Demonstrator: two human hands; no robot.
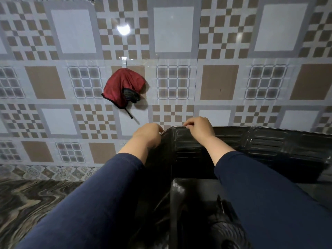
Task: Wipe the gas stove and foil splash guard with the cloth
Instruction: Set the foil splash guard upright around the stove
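1. Presently, red cloth (124, 88) hangs on the wall hook, above the counter (32, 198); soft, light.
2. Left hand (148, 134) and right hand (199, 129) pinch the foil splash guard (251, 142) top edge at its corner fold.
3. Guard likely thin, creasable; hold the rim.

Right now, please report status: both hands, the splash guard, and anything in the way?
Left hand and right hand pinching top edge of dark foil splash guard. Red cloth hanging on wall hook, not in hand. Nothing blocking.

A dark marbled countertop (30, 200) carries the black foil splash guard (269, 144) standing upright.
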